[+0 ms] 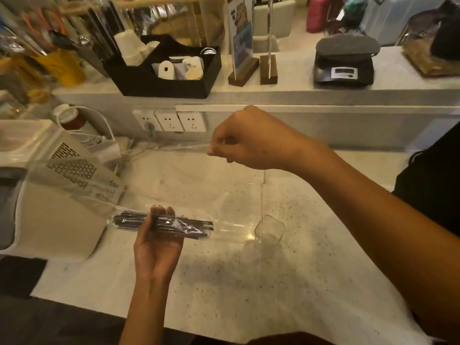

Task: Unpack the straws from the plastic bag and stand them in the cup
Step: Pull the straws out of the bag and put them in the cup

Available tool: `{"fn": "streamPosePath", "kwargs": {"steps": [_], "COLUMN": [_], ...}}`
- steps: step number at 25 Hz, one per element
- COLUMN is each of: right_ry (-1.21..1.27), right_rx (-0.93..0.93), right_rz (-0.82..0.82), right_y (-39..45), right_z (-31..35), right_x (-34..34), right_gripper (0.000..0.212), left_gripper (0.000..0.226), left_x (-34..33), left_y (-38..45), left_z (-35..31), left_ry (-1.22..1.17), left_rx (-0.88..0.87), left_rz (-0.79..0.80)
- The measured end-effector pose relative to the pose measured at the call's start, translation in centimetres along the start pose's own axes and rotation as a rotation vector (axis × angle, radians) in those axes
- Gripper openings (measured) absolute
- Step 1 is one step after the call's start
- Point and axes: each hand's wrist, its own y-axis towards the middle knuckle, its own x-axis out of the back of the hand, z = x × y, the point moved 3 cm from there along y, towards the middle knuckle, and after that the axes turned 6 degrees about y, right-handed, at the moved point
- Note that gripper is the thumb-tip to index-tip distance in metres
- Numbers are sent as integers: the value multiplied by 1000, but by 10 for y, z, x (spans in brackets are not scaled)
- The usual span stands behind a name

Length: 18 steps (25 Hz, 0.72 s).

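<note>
Head view shows the left hand [156, 242] palm up above the speckled table [224, 282], fingers [161, 210] curled around a bundle of dark straws [164, 224] lying level inside the clear plastic bag [82, 180]. Right hand [251, 140] is raised, fingers pinched together on the bag's far edge. An empty clear cup [270, 229] stands on the table just right of the straws.

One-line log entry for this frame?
left hand: holds straws in plastic bag | right hand: pinches bag edge | cup: empty, on counter
</note>
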Motion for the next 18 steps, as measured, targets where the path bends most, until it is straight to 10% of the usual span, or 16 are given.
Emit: {"fn": "streamPosePath", "kwargs": {"steps": [9,18], "right_ry": [-132,101], "right_rx": [106,-127], "right_rz": [-8,-30], "right_y": [36,11], "right_z": [67,17], "right_x": [-23,-8], "right_gripper": [21,18], "left_gripper": [88,49], "left_x": [0,-10], "left_y": [9,7], "left_z": [40,55], "left_ry": [-257,-256], "left_rx": [84,98], "left_rz": [87,123]}}
